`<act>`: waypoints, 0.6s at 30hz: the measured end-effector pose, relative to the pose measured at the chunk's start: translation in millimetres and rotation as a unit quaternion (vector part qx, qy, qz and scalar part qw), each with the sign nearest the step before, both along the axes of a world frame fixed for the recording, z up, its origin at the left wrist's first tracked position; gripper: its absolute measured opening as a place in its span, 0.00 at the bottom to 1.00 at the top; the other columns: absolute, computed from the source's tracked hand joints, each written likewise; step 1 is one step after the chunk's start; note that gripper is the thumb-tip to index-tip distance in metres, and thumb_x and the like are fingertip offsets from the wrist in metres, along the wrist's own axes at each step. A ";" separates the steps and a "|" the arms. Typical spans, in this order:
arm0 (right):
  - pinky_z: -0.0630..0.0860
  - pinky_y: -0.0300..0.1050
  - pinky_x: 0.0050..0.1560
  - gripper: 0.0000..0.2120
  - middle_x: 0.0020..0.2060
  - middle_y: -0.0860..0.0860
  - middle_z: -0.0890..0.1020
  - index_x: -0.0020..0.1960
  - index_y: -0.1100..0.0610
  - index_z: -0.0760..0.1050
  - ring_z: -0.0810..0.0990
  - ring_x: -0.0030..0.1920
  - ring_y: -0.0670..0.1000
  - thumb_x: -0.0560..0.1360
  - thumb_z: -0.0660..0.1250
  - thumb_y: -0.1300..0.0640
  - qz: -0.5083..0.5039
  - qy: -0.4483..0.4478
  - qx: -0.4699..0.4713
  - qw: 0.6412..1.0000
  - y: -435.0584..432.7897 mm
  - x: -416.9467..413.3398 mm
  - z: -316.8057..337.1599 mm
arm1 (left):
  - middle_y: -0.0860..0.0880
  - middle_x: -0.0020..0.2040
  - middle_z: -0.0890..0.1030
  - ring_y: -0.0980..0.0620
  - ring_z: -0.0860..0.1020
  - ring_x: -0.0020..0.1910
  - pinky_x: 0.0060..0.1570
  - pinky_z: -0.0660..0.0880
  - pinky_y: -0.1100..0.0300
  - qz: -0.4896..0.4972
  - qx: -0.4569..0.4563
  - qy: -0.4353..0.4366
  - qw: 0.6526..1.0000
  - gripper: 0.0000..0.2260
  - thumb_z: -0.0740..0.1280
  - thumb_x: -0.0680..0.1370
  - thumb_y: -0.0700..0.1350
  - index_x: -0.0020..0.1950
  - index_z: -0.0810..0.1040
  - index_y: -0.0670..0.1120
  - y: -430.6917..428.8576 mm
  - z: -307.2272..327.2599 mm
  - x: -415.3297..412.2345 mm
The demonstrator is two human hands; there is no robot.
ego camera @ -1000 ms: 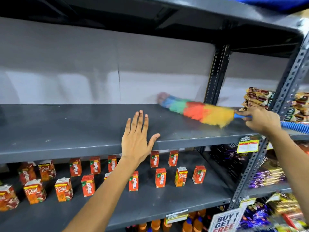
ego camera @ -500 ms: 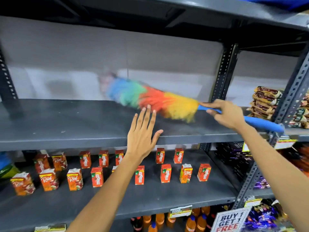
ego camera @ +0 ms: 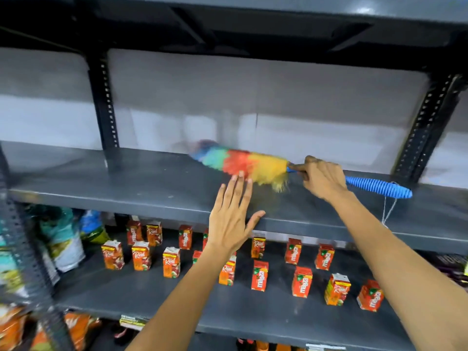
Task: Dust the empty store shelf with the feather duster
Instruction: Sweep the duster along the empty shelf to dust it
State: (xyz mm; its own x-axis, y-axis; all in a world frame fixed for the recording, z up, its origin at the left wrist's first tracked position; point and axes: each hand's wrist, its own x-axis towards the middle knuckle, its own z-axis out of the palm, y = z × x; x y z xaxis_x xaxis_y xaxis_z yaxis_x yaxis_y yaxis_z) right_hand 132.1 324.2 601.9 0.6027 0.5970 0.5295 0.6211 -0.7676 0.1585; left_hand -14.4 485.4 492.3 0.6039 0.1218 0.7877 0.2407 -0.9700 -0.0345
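A rainbow feather duster (ego camera: 243, 164) lies low across the empty grey metal shelf (ego camera: 131, 186), its fluffy head pointing left and its blue ribbed handle sticking out to the right. My right hand (ego camera: 321, 177) is shut on the handle just behind the yellow feathers. My left hand (ego camera: 231, 216) rests flat and open on the shelf's front edge, fingers spread, its fingertips just in front of the duster's head. The duster head is blurred.
Black perforated uprights stand at the left (ego camera: 105, 107) and right (ego camera: 425, 127) of the shelf. The shelf below holds several red and orange juice cartons (ego camera: 259, 274). Bagged goods (ego camera: 63, 239) sit at lower left. A dark shelf runs overhead.
The view has shifted left. The duster swept left along the shelf and now sits lower on it, right by my left hand. My left hand stays on the front edge.
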 end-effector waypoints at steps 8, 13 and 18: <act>0.72 0.50 0.53 0.19 0.54 0.51 0.80 0.65 0.38 0.72 0.77 0.58 0.57 0.78 0.60 0.55 0.119 0.103 0.064 0.985 59.1 -30.7 0.2 | 0.39 0.75 0.57 0.43 0.55 0.74 0.71 0.51 0.50 0.019 -0.044 0.019 0.999 0.34 0.42 0.80 0.62 0.74 0.57 0.37 7.0 4.4 -3.2; 0.69 0.45 0.47 0.18 0.59 0.48 0.81 0.64 0.37 0.74 0.78 0.58 0.55 0.78 0.60 0.54 0.139 0.160 0.047 0.976 97.2 -39.4 -13.2 | 0.38 0.75 0.57 0.44 0.55 0.74 0.72 0.48 0.52 0.041 -0.051 0.031 0.997 0.35 0.42 0.79 0.63 0.74 0.55 0.37 7.4 1.5 -3.0; 0.73 0.48 0.54 0.18 0.61 0.49 0.81 0.64 0.38 0.74 0.77 0.60 0.56 0.79 0.59 0.55 0.081 0.156 0.035 0.984 75.3 -20.6 -16.3 | 0.39 0.75 0.55 0.44 0.53 0.74 0.71 0.51 0.50 0.034 -0.045 0.031 0.998 0.36 0.42 0.79 0.64 0.75 0.54 0.37 8.7 1.7 -3.3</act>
State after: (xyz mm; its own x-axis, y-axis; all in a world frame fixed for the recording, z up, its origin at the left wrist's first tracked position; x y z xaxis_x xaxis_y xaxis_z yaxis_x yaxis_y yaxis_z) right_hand 111.5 399.6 585.6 0.6424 0.6668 0.3778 0.7461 -0.6568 -0.1094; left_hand -17.7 494.1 494.0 0.6388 0.2328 0.7333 0.3070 -0.9511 0.0346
